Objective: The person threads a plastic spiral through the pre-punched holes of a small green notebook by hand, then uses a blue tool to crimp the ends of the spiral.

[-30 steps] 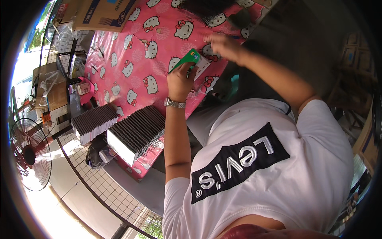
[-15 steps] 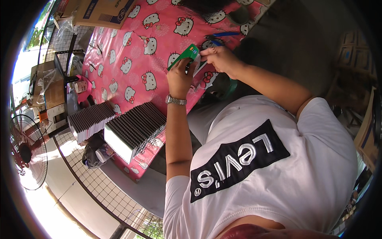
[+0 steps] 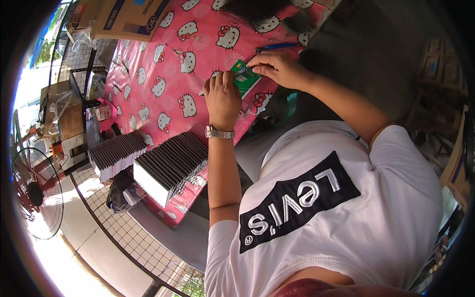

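Note:
A thin green-covered notebook with a pale label lies low over the near edge of the pink table. My left hand, with a metal-band watch on its wrist, curls its fingers over the left part of the notebook. Across from it, my right hand has its thumb and fingertips pinched together at the notebook's upper right edge. What sits between those fingertips is too small to make out. A blue-handled tool lies just beyond my right hand.
Two stacks of black coil-bound notebooks, a larger one and a smaller one, stand at the table's left end. Cardboard box sits far left, black mesh-like material at the far edge. A fan stands left.
The green notebook has gone from tilted up to lying flatter, with more of its cover showing. My left hand has shifted to its left part; my right fingers have moved over its upper edge.

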The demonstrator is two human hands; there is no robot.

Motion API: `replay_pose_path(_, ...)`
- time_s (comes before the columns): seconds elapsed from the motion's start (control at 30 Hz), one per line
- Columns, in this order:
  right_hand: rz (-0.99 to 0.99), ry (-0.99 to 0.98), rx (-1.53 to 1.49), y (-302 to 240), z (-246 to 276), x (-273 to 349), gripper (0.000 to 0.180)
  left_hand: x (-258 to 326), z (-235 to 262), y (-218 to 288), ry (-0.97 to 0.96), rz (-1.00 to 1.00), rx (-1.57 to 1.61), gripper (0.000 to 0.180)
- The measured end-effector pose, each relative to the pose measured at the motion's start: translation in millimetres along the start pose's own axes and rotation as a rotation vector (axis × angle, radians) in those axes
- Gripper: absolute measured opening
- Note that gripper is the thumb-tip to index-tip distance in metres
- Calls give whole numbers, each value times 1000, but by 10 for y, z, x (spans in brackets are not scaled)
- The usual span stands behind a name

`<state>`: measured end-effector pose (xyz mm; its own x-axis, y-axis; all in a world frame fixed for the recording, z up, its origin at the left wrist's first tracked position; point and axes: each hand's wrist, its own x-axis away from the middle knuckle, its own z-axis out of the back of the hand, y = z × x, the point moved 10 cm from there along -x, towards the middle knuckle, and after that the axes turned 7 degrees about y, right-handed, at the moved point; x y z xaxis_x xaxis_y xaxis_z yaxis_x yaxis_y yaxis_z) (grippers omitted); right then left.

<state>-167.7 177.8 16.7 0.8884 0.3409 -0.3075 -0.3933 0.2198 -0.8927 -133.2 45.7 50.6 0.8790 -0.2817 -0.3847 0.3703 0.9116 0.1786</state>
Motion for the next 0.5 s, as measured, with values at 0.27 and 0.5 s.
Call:
replay_pose_path(0.27, 140, -34, 84, -159, 125, -127, 17, 28, 19, 56, 135, 0, -15, 19)
replay_pose_path(0.5, 153, -65, 5, -134, 174, -330, 29, -1, 19, 50, 161, 6, -38, 18)
